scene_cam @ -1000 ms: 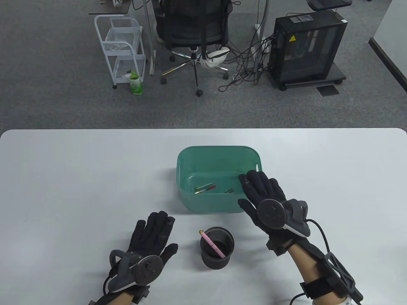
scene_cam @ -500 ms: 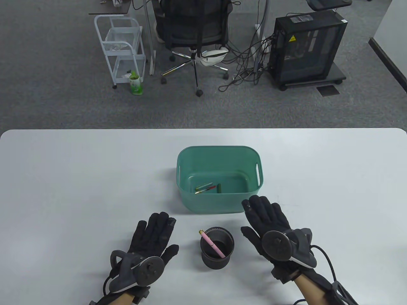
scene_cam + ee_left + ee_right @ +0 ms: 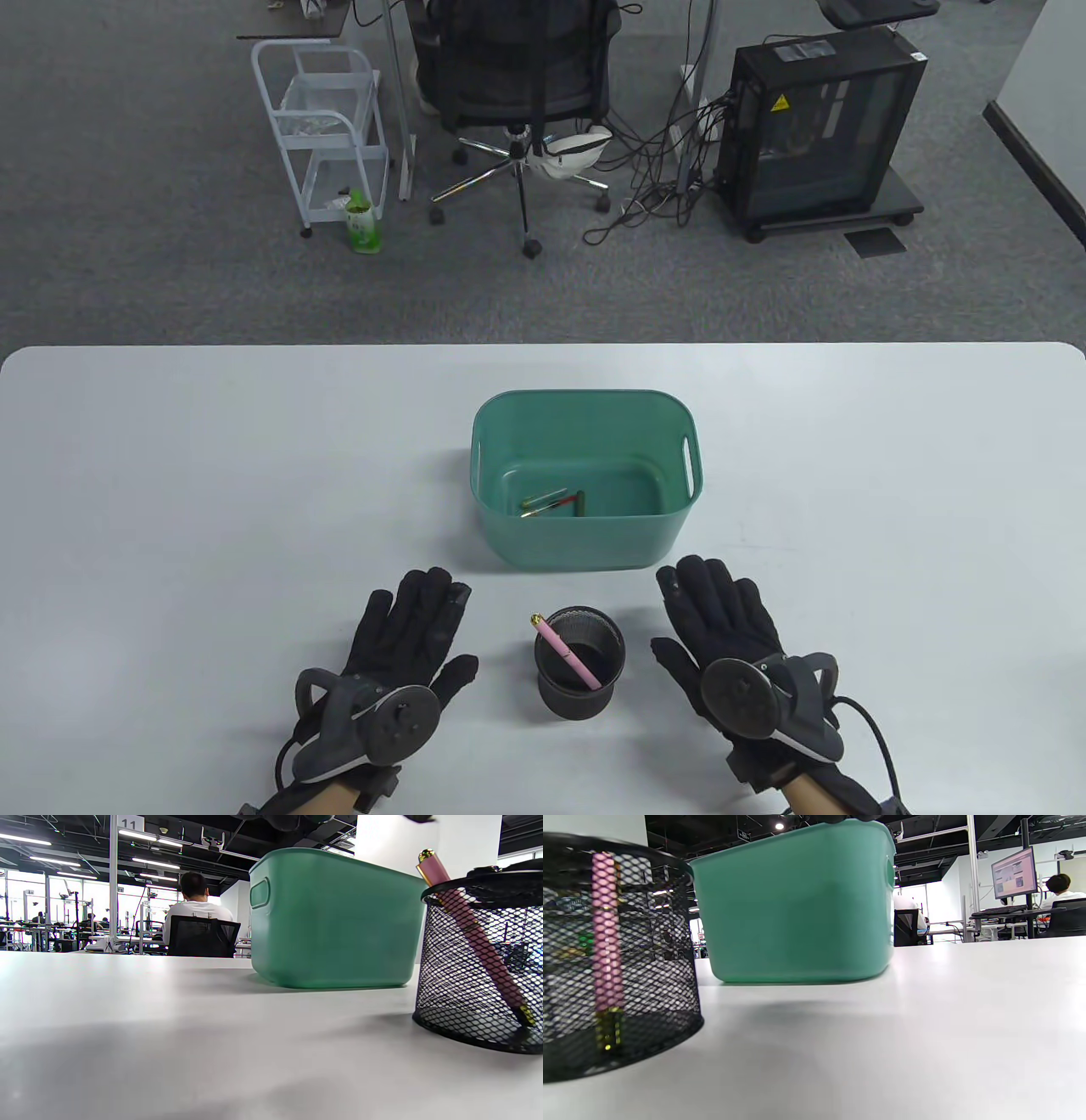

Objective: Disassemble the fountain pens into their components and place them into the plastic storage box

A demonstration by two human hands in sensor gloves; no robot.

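- With your left hand (image 3: 407, 628) flat and empty at 7 o'clock, nothing there has moved.
- Between your hands, the pink fountain pen (image 3: 567, 652) leans whole in the mesh cup (image 3: 579, 696).
- At 12 o'clock, the green storage box (image 3: 585, 543) holds earlier pen parts (image 3: 556, 503).
- At 5 o'clock, your right hand (image 3: 721, 628), back from the box, lies flat and empty; pink pen next, likely.

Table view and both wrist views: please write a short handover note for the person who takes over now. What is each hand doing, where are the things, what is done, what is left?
Left hand: open, flat on the table, holds nothing.
Right hand: open, flat on the table, holds nothing.
Green storage box: behind the mesh pen cup; several pen parts lie on its floor.
Pink fountain pen: whole, leaning in the cup.
Done: parts of at least one pen are in the box.
Left: take out the pink pen, disassemble it, put its parts into the box.
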